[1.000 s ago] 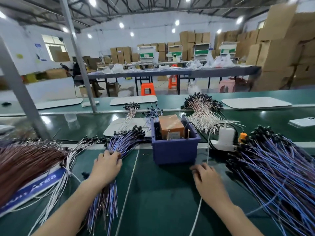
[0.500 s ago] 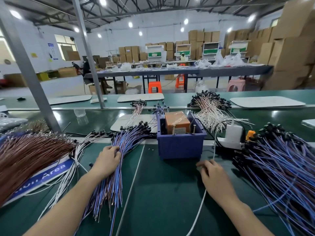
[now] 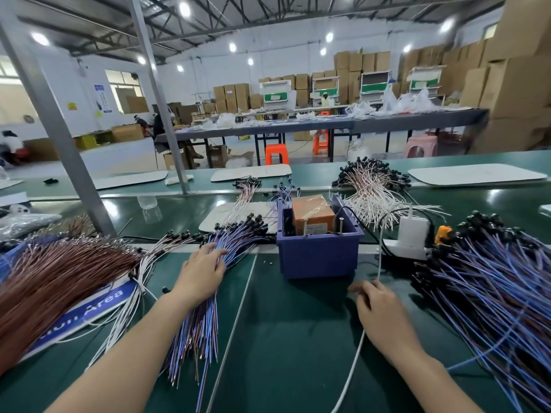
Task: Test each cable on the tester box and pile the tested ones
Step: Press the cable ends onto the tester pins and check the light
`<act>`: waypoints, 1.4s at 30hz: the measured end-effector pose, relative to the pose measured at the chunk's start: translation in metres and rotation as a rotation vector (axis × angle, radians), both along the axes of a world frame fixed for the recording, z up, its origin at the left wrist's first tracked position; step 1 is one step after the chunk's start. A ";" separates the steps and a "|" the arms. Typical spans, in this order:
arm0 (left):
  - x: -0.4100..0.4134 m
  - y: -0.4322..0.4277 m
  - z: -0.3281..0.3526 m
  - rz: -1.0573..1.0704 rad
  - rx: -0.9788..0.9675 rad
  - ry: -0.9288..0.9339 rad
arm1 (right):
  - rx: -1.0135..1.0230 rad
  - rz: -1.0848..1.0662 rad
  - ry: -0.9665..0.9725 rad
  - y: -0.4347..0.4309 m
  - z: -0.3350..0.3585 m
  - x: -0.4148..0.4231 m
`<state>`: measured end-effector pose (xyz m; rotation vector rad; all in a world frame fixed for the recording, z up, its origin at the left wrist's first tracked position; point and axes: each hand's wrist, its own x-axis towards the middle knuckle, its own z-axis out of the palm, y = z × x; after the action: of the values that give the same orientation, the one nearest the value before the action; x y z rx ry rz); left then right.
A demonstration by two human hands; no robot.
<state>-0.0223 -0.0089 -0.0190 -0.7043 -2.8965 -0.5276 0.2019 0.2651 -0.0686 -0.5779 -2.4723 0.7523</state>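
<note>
Left hand (image 3: pixel 202 272), centre-left of frame: fingers straight and spread, lying flat on the blue-purple cable bundle (image 3: pixel 196 338), which fans across the green worktop (image 3: pixel 283 338) with its black connector ends toward the tester box (image 3: pixel 317 254). Tester box: blue bin holding an orange unit, centre of frame, just right of that bundle.

Right hand (image 3: pixel 378 305), lower right of centre: back of hand up, fingers loosely bent over a white cord (image 3: pixel 351 362); cannot tell whether they grip it.

Second blue cable pile (image 3: pixel 492 293) at right edge. Brown wire bundle (image 3: pixel 53 281) at left edge.
</note>
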 end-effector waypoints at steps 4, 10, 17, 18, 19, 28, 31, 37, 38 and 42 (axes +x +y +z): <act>-0.011 0.025 0.003 -0.079 -0.163 0.084 | -0.015 0.001 0.001 -0.001 0.002 0.000; -0.035 0.061 0.001 -0.124 -0.324 0.187 | -0.034 0.002 0.023 0.003 -0.002 -0.003; -0.036 0.074 -0.014 -0.146 -0.540 0.325 | 0.051 -0.140 -0.094 0.005 0.006 -0.020; -0.036 0.075 -0.015 -0.115 -0.569 0.341 | 0.102 -0.162 -0.134 0.006 0.008 -0.024; -0.035 0.077 -0.016 -0.089 -0.589 0.359 | 0.141 -0.178 -0.166 0.007 0.010 -0.027; -0.043 0.085 0.004 0.069 -0.192 0.091 | 0.152 -0.196 -0.212 0.013 0.010 -0.033; -0.044 0.080 0.034 -0.002 0.209 -0.171 | 0.160 -0.190 -0.197 0.012 0.011 -0.032; -0.039 0.047 0.117 -0.182 0.733 -0.201 | 0.168 -0.238 -0.193 0.011 0.011 -0.033; -0.035 0.042 0.136 -0.198 0.810 -0.156 | 0.158 -0.242 -0.194 0.011 0.011 -0.033; -0.010 0.029 0.216 -0.254 1.129 0.174 | 0.135 -0.256 -0.174 0.007 0.013 -0.029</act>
<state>-0.0320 0.0198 0.1967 -0.8040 -1.8474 -1.7669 0.1727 0.2722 -0.0558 -0.9204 -2.5147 0.4484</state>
